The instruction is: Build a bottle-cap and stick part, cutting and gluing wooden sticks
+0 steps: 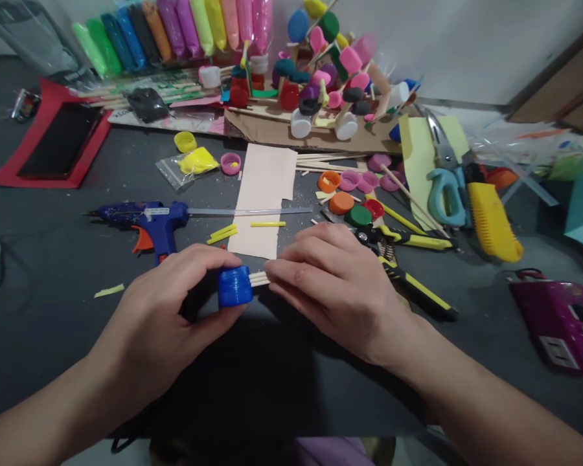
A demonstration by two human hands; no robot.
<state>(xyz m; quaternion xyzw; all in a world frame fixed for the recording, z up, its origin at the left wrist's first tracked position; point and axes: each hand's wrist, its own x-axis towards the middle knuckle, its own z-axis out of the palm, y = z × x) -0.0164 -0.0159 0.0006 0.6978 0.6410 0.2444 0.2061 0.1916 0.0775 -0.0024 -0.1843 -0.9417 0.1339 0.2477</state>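
Thumb and forefinger of my left hand point(175, 317) pinch a blue bottle cap point(236, 287), or caps stacked together, at the middle of the table. A few thin wooden sticks point(259, 279) run from the cap's right side into the fingers of my right hand point(330, 285), which close around their other end. How far the sticks reach under those fingers is hidden. Just beyond my hands are short yellow straw pieces point(268, 224) and a pale paper strip point(265, 188). A blue glue gun point(150, 217) with a long clear glue stick lies behind my left hand.
Yellow-and-black pliers point(418, 239) lie close to my right hand. Farther right are blue-handled scissors point(447, 194) and a yellow cutter point(494, 213). Loose caps point(341, 202) and wooden sticks lie behind. Cap-and-stick models point(325, 84) and clay packets point(184, 26) line the back.
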